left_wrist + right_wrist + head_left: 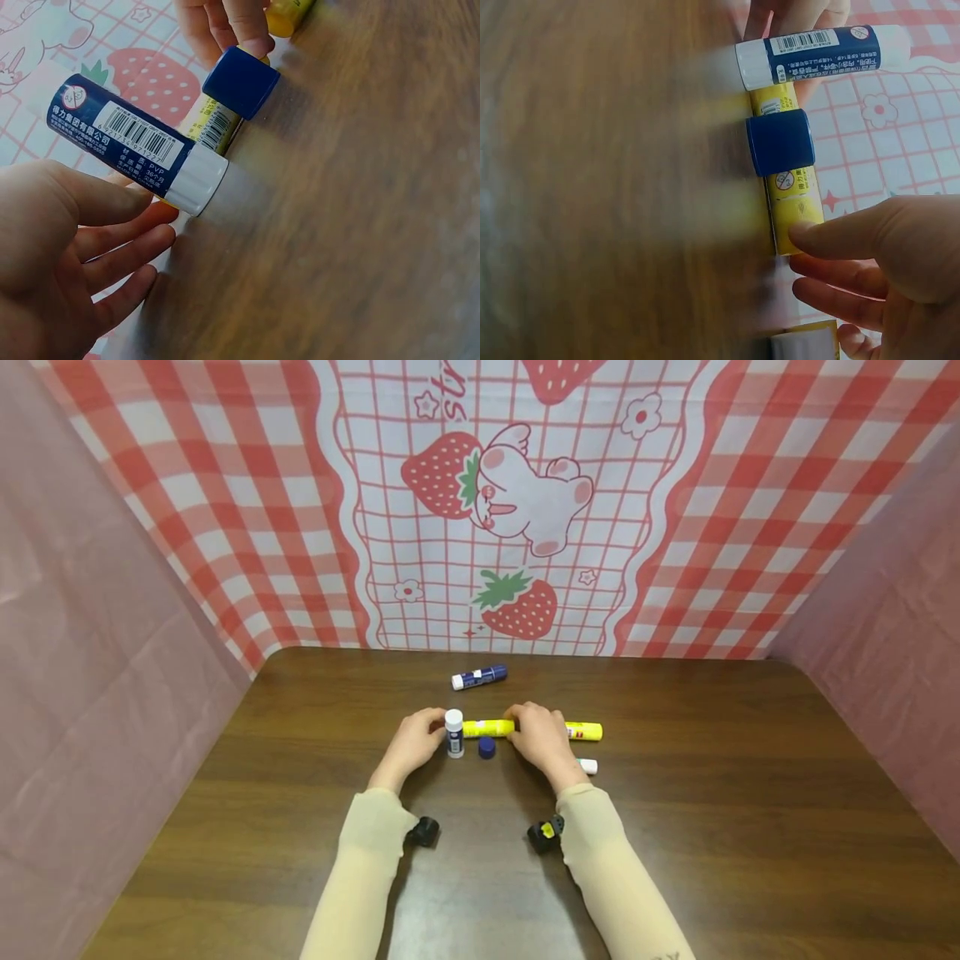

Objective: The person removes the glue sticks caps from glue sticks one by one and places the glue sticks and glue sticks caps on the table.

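Note:
A yellow glue stick [487,728] lies sideways between the two hands. My right hand [542,737] pinches its right end, thumb [814,236] on the near side and fingers behind. My left hand [414,743] holds around its left end, where the upright navy glue stick [455,745] with white ends hides the contact. In the left wrist view a sliver of yellow shows between thumb [112,199] and fingers. A dark blue cap [487,747] stands in front of the yellow stick, right of the upright one.
A second yellow glue stick [584,732] lies right of my right hand. The white end of another stick [588,767] pokes out by the right wrist. Farther back lies a navy glue stick [480,677]. A patterned cloth [517,527] hangs behind the brown table [300,860].

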{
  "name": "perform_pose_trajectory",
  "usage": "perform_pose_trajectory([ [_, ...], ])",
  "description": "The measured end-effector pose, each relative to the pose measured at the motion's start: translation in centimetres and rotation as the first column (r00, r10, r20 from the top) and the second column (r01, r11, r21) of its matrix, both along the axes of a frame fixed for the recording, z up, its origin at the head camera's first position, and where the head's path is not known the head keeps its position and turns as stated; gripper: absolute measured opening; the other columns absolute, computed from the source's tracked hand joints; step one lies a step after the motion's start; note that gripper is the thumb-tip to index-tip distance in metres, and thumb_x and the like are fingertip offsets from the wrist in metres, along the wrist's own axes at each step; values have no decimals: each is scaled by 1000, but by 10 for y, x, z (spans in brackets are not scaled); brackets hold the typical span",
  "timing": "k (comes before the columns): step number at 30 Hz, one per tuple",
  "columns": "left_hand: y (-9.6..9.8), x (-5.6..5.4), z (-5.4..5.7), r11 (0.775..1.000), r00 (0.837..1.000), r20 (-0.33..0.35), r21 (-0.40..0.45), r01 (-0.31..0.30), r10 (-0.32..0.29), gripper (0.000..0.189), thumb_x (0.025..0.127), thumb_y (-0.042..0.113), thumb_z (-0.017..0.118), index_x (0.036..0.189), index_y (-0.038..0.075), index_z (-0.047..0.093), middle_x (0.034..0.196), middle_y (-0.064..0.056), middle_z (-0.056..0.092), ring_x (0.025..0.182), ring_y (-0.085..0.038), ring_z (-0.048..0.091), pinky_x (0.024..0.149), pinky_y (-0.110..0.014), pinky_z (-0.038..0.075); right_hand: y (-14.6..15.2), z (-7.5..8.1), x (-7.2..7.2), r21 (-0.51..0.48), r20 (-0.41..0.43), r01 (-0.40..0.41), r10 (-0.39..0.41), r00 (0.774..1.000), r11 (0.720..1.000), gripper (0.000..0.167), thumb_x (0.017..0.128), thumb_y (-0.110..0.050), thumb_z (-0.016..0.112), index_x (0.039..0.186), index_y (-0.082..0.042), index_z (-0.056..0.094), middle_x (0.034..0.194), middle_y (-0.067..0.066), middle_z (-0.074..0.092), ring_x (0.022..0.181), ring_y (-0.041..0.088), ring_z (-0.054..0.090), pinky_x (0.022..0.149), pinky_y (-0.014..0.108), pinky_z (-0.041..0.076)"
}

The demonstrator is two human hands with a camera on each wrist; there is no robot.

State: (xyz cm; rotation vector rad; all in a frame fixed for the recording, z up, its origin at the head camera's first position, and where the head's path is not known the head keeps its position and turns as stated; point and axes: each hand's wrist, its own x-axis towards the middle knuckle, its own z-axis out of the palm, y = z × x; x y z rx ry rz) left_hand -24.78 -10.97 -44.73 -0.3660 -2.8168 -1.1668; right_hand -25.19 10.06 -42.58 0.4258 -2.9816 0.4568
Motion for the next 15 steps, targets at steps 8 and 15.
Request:
perform_pose_trajectory([
  [8,0,-3,-5,994,1000,-4,112,11,-11,24,83,1,58,107,0,62,102,-14,63,91,-25,61,83,-38,47,-5,1,1,-76,-44,23,-26,999,997,23,80,-17,66,103,-11,66,96,8,64,92,25,59,80,44,39],
  [15,-2,-3,-4,980,1000,1,198,-23,23,26,83,1,61,108,4,62,103,-13,61,90,-24,61,80,-36,49,-9,3,3,-124,-96,16,-28,995,992,24,82,-17,64,105,-12,65,94,6,63,89,21,58,80,44,38],
])
